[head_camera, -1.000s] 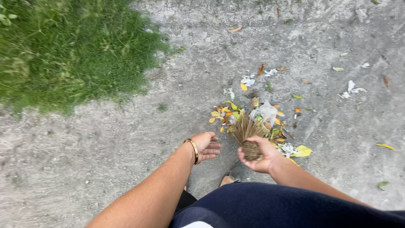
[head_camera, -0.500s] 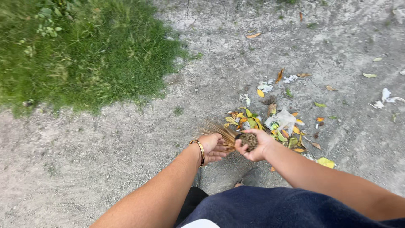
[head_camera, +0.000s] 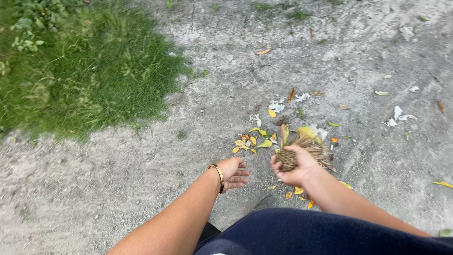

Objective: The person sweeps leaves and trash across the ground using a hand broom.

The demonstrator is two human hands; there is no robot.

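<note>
Right hand (head_camera: 296, 170): grip clenched on one short broom (head_camera: 302, 150), held at its bound end; bristles fan toward 1 o'clock, over the litter. Left hand (head_camera: 233, 173): grip released, palm up, fingers loosely curled, empty, at 9 o'clock from the broom, apart from it. One gold bangle (head_camera: 217, 174) circles the left wrist. Leaf pile (head_camera: 264, 139) lies at 11 o'clock from the broom; paper scraps (head_camera: 398, 114) at 2 o'clock, well apart. Grass patch (head_camera: 89, 66) at 10 o'clock.

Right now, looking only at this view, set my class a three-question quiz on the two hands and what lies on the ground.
1. True or false: the left hand grips the stick broom.
2. The grass patch lies: A) upper left, B) lower right.
3. What is worn on the left wrist?

Key: 1 false, the right hand grips it. 2 A. 3 a gold bangle.
</note>
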